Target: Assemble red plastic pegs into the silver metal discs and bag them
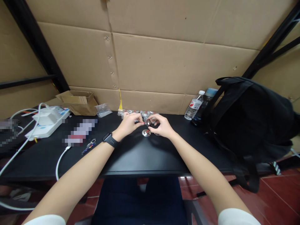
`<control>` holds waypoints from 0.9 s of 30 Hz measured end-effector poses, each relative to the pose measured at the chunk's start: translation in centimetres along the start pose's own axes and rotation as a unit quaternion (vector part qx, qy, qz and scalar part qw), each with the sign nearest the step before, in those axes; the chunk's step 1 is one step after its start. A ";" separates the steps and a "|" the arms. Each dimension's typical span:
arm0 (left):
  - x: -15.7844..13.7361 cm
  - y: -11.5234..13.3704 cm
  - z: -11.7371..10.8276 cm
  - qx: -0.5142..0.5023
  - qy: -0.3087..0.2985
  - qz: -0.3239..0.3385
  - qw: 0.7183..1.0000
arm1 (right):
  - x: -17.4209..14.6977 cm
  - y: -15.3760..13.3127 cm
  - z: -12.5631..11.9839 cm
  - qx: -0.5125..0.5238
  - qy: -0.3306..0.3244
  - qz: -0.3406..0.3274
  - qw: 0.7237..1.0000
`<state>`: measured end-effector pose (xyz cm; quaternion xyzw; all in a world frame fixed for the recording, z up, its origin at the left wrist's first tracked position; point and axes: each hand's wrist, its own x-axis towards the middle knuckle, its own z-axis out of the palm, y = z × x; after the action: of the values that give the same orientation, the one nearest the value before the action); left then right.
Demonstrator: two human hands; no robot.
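Observation:
My left hand [130,124] is closed in a pinch, with a small red piece [143,123] at its fingertips. Just beside it, my right hand [162,125] grips a shiny round metal piece [148,122] between thumb and fingers, tilted up on its edge. A silver metal disc [146,133] with a red spot at its middle lies on the black table below the hands. Part of another shiny piece [157,134] shows under my right hand, mostly hidden. Several clear plastic packets [125,112] with reddish bits lie behind the hands against the cardboard wall.
On the left are a white power strip [47,125] with cables, a blurred phone-like object [81,132], a keyring [89,146] and an open cardboard box [81,103]. A water bottle [194,106], a blue-capped bottle [211,92] and a black backpack [248,122] stand on the right.

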<state>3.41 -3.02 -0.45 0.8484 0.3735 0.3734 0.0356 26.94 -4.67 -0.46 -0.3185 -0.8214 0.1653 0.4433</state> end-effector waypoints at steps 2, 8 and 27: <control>0.0 0.4 0.1 0.004 0.013 -0.010 1.000 | 0.0 -0.3 0.7 0.016 0.023 -0.005 1.000; 0.0 1.3 0.1 0.000 0.019 -0.024 1.000 | 0.0 -0.8 1.4 0.030 0.047 -0.016 0.998; -0.1 2.4 0.0 0.050 0.016 -0.007 0.999 | -0.2 -0.7 1.7 0.065 0.048 0.007 0.997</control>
<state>4.84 -4.86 0.27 0.8404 0.3983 0.3673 -0.0105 25.34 -5.26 -1.14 -0.3025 -0.7844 0.2056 0.5010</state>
